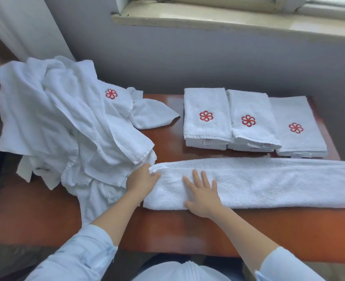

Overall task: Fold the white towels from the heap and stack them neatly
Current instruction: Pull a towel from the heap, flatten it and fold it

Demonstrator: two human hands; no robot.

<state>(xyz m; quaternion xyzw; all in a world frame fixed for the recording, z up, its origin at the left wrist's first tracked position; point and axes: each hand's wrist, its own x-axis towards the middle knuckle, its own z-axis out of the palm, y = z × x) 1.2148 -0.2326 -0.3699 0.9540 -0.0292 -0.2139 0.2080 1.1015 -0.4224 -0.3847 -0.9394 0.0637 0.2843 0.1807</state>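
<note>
1. three folded stacks (248,106) side by side at the back right of the table (167,230), red flower marks (206,116) on top.
2. big messy heap (56,118) on the left.
3. long towel (268,183) flat across the front, folded into a strip.
4. left hand (141,181) pinching the strip's left end, just beside the heap.
5. right hand (202,195) flat and wide on the long towel, fingers spread.

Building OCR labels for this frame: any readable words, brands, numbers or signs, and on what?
No text is legible.
Small white tag, red print, on left stack of folded white towels: too small to read.
Tags on middle stack and right stack: blurred, unreadable.
Red embroidered pinwheel emblem on each stack and on the heap of loose white towels: a symbol, no letters.
</note>
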